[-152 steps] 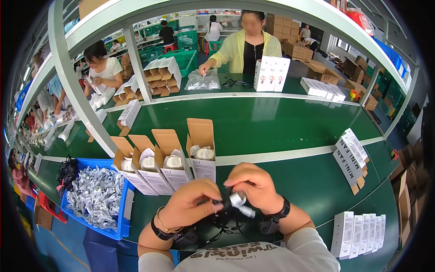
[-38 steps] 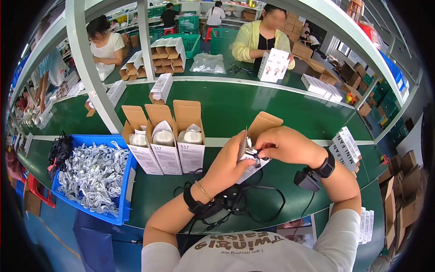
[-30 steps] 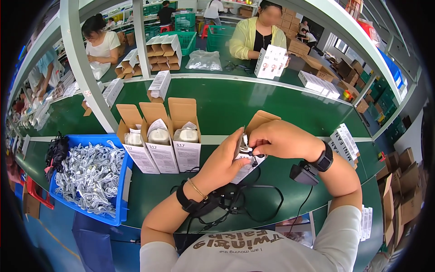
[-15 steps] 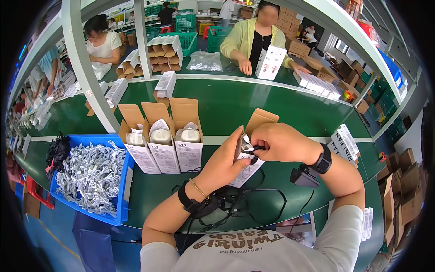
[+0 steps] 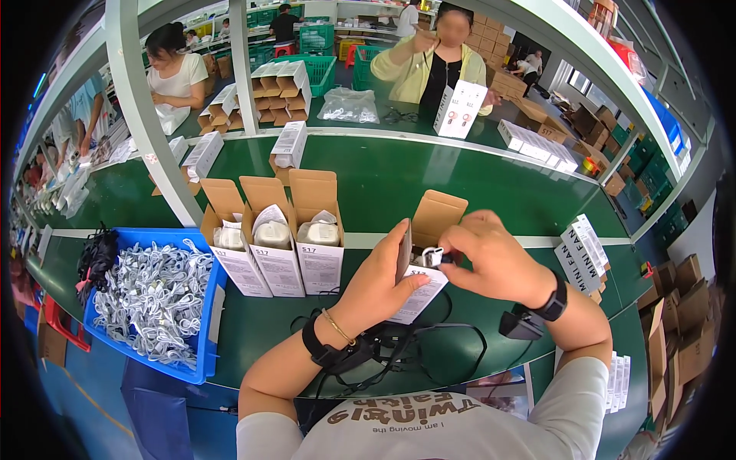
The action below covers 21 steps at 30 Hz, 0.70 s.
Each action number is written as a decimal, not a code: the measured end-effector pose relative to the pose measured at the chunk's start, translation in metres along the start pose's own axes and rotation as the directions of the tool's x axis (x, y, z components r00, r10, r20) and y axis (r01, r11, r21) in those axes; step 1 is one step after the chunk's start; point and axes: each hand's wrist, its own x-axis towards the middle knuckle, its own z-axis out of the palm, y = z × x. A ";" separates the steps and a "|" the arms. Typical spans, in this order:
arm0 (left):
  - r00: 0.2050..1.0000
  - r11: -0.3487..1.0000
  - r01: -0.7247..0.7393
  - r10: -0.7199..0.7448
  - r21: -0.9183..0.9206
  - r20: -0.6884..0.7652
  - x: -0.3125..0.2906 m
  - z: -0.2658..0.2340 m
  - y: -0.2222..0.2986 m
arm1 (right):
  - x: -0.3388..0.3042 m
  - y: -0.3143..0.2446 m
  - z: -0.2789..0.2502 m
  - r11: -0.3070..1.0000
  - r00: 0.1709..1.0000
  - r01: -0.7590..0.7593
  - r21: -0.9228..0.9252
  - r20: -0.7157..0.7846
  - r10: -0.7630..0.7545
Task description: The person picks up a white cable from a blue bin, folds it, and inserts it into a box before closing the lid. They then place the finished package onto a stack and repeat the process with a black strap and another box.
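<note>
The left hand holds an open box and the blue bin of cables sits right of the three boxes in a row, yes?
Not quite: the head view shows the blue bin of cables left of the three boxes. The left hand does hold an open box.

Open white box (image 5: 422,296), white cable (image 5: 431,257) at mouth

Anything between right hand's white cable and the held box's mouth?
Nothing visible: the right hand holds the white cable at the mouth of the held box. Its brown flap stands behind the opening; the left hand grips the left side.
</note>
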 end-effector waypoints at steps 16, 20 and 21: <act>0.999 0.999 -0.040 0.040 0.035 0.003 -0.003 0.005 0.003 | 0.002 0.005 0.020 0.973 0.979 -0.201 0.117 0.039 0.198; 1.000 0.999 -0.027 0.027 0.021 -0.009 -0.004 0.005 0.002 | 0.006 0.013 0.016 0.951 0.980 -0.192 0.244 0.093 0.174; 0.999 0.998 -0.042 0.043 0.036 -0.013 -0.004 0.006 0.001 | 0.009 0.015 0.016 0.951 0.981 -0.188 0.244 0.090 0.171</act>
